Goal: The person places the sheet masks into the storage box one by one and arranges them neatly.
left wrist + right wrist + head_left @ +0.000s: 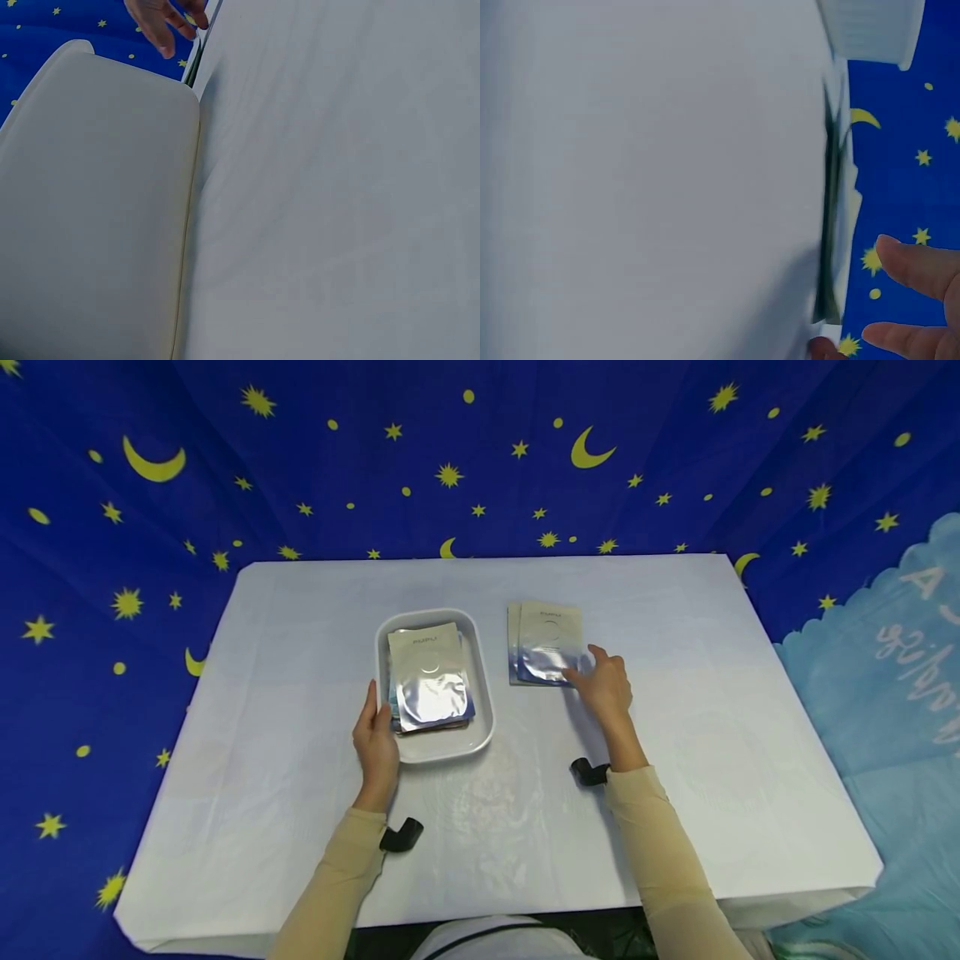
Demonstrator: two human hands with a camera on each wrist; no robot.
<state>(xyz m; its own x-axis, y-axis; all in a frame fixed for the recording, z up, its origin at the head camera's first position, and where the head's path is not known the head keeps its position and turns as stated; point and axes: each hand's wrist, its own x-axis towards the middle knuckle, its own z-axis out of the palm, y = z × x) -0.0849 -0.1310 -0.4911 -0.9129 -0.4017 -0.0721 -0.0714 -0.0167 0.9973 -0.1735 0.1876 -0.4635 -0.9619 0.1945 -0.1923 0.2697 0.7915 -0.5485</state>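
Note:
Several silver and cream face mask sachets [431, 681] lie stacked in a white tray [442, 752]. My left hand [377, 747] holds the tray by its left side, thumb at the rim and fingers along the outer wall. In the left wrist view the tray's outer wall [97, 195] shows, but not the left hand's fingers. To the right, a small stack of similar sachets [551, 639] lies flat on the table. At its lower right corner, my right hand [603, 687] has thumb and fingers spread. The right wrist view shows parted fingers [919, 270] beside the stack's edge [829, 217].
A white cloth covers the table [675, 635]. Behind and to the left hangs a blue curtain [517, 485] with yellow moons and stars. Light blue fabric [900, 718] with white lettering hangs at the right. Black wrist mounts [402, 835] sit on both forearms.

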